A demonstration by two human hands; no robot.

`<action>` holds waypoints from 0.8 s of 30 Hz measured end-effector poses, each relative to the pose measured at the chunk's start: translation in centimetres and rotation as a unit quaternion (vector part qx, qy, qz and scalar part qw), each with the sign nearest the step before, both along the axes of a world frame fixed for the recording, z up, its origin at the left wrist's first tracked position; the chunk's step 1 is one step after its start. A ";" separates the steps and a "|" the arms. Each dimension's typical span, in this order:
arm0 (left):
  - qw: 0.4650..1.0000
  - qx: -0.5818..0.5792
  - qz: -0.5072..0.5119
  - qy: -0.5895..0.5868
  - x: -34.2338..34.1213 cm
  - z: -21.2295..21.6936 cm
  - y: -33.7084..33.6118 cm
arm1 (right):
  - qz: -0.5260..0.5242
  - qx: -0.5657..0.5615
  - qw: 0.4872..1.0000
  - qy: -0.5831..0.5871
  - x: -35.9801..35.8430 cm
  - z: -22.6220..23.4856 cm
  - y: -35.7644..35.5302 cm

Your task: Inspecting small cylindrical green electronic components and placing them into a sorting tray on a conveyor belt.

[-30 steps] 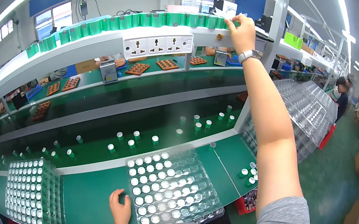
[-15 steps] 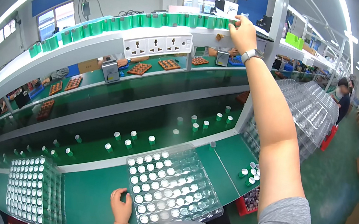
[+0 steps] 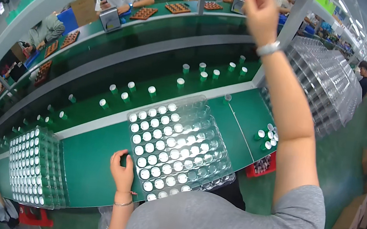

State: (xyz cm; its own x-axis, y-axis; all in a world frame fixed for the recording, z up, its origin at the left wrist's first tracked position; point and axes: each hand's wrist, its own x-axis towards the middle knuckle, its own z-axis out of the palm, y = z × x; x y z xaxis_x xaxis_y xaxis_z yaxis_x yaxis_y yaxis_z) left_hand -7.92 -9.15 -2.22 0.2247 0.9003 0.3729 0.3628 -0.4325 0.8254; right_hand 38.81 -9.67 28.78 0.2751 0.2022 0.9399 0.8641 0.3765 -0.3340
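My left hand (image 3: 122,171) rests on the green bench beside the near-left edge of a clear plastic tray (image 3: 209,130). Its fingers are loosely bent, thumb and forefinger apart, holding nothing visible. Rows of round white-topped pieces (image 3: 157,134) fill much of that tray; its right side looks emptier. My right hand (image 3: 261,16) is raised below the shelf, over the far side of the conveyor. Motion blurs it, but its fingers look curled together; whatever they hold, if anything, is hidden.
White-topped green cylinders (image 3: 152,91) stand scattered along the conveyor. A stack of filled trays (image 3: 58,176) sits at left. Loose cylinders (image 3: 269,137) cluster at right above a red bin (image 3: 266,168). Empty trays (image 3: 325,83) pile up beyond my right arm. Co-workers sit across the line.
My right hand has come down from the row of green cylinders on the shelf. The view has tilted downward. My left hand stays beside the tray.
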 end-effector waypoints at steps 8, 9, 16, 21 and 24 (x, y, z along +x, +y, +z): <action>1.000 -0.004 0.002 0.021 0.4 0.2 0.3 | -0.151 -0.558 0.815 0.033 -0.1 -24.9 4.9; 1.000 -0.010 0.004 0.019 0.3 0.1 0.4 | -0.177 -0.579 0.795 0.043 -0.1 -25.9 5.7; 0.999 -0.008 0.004 0.038 0.3 0.6 0.3 | -0.210 -0.639 0.738 0.049 -0.6 -27.3 10.3; 0.999 -0.004 0.010 0.046 0.3 0.7 0.3 | -0.212 -0.608 0.765 0.012 0.8 -29.4 11.4; 0.999 -0.017 0.016 0.032 0.7 0.9 0.0 | -0.145 -0.515 0.845 0.013 -1.0 -29.0 9.8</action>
